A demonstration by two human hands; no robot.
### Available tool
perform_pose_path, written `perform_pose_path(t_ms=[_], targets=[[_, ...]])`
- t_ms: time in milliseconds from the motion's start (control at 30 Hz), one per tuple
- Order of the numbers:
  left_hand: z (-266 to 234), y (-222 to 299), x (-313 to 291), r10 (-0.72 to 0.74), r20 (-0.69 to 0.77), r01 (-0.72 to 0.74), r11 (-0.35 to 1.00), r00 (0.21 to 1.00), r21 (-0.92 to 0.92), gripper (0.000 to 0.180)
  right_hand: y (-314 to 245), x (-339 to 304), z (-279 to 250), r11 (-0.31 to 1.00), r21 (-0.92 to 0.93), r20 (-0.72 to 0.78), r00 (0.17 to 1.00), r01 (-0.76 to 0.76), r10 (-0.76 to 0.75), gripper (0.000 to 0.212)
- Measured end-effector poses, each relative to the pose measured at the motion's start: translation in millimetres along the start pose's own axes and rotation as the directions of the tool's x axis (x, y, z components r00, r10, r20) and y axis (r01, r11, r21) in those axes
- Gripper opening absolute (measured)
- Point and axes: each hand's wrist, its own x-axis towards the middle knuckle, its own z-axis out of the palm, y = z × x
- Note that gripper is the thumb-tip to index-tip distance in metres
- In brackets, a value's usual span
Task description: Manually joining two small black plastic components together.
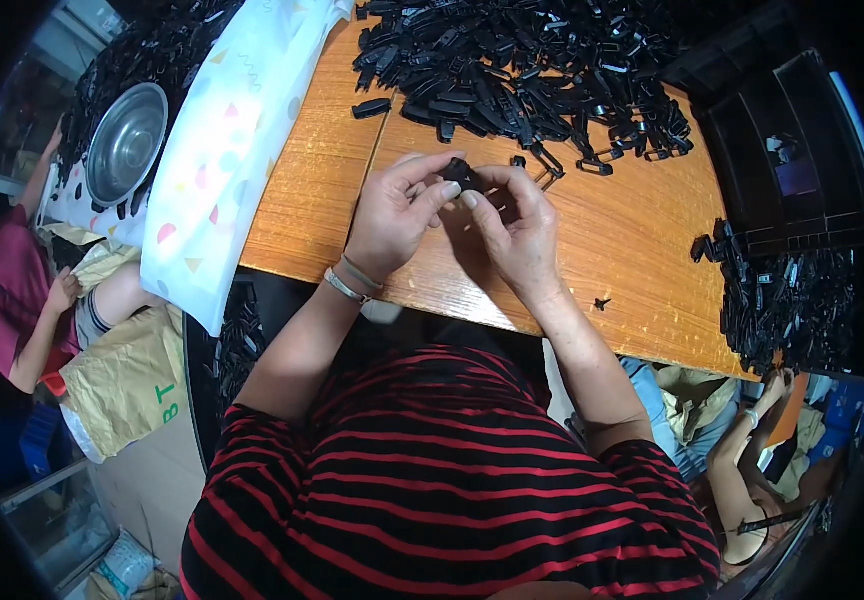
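Over the wooden table [312, 190], my left hand [392, 215] and my right hand [524, 240] meet at the fingertips. Between them they pinch a small black plastic part [460, 172]. Fingers and thumbs cover much of it, so its exact kind cannot be made out. Just beyond my hands spreads a large heap of black plastic clip-like pieces [512, 75], some of them open, frame-shaped loops. One tiny black piece [602, 304] lies alone on the wood, to the right of my right forearm.
A black bin [792, 160] stands at the right, with another pile of black parts [792, 310] before it. Patterned plastic sheeting [217, 160] covers the left edge, beside a metal bowl [128, 145]. Other people [17, 290] sit left and lower right. A brown sack [127, 380] is at left.
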Motion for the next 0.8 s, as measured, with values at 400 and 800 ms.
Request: perform_pose_path(t_ms=[400, 800], targets=[[18, 3, -17, -0.083, -0.079, 0.077, 0.994, 0.993, -0.082, 0.023, -12, -13, 19, 0.957, -0.252, -0.111, 0.978, 0.145, -0.178, 0.036], [2, -4, -22, -0.158, -0.015, 0.155, 0.98, 0.987, -0.124, 0.028, -17, -16, 13, 0.984, -0.123, 0.274, 0.949, -0.13, 0.159, 0.036]])
